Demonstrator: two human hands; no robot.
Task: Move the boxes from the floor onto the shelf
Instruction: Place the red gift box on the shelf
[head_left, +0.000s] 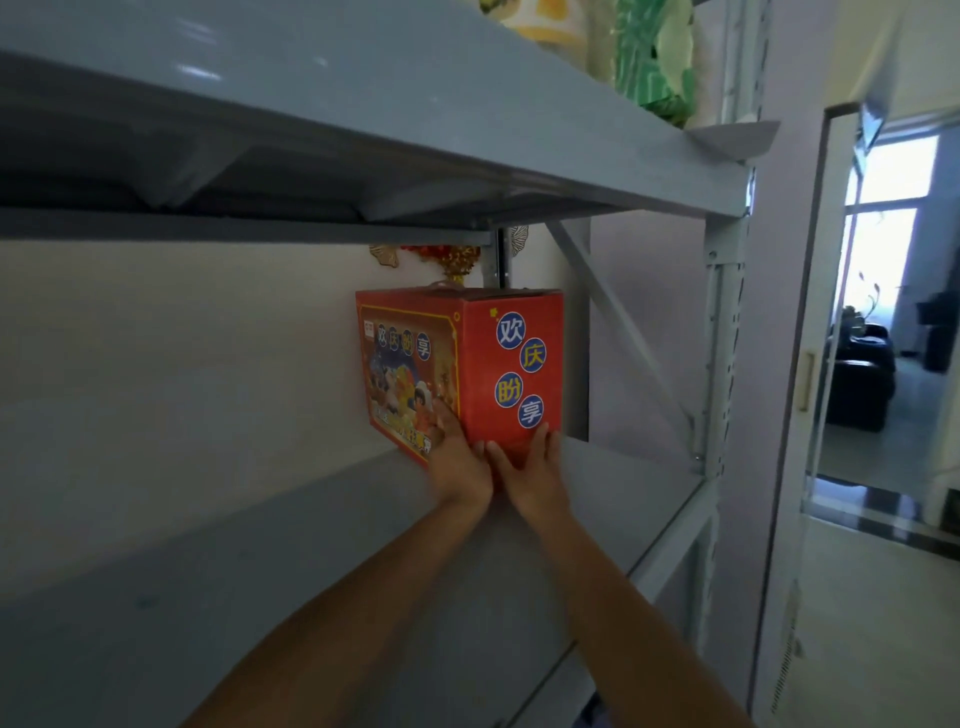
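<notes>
A red printed box (470, 358) with blue round labels stands upright at the far right end of the grey shelf board (218, 561), close to the wall. My left hand (457, 462) lies flat on its picture face near the bottom corner. My right hand (530, 467) presses with straight fingers on the lower part of the side face. Both arms reach in from the lower edge of the view. The box's bottom corner is hidden behind my hands.
Another grey shelf board (467, 130) runs overhead with green and yellow packages (654, 62) on it. A diagonal brace and upright post (722, 332) stand right of the box. A glass door (810, 364) opens to a room at the right.
</notes>
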